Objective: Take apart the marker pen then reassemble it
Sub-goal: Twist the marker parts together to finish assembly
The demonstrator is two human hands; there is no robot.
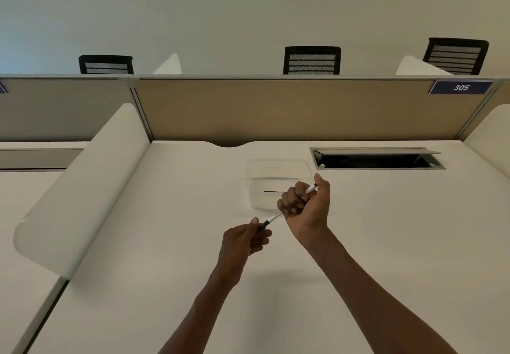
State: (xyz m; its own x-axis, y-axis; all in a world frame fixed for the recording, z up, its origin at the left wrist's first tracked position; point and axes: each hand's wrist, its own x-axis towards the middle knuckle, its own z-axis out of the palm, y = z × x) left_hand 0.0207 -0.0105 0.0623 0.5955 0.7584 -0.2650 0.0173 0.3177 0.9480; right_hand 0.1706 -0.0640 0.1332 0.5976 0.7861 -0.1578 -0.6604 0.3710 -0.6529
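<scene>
A white marker pen (275, 216) is held slantwise above the desk, one end low on the left, the other end poking out high on the right. My right hand (306, 204) is wrapped in a fist around its white barrel. My left hand (245, 239) pinches the black end piece (265, 223) at the lower left between thumb and fingers. Whether that black piece is seated on the barrel or loose I cannot tell. A thin dark rod (273, 191) lies inside the clear tray behind my hands.
The clear plastic tray (252, 185) sits on the white desk (165, 243) just beyond my hands. An open cable hatch (378, 159) is at the back right. A white side divider (82, 188) stands on the left, a tan partition (303, 111) at the back.
</scene>
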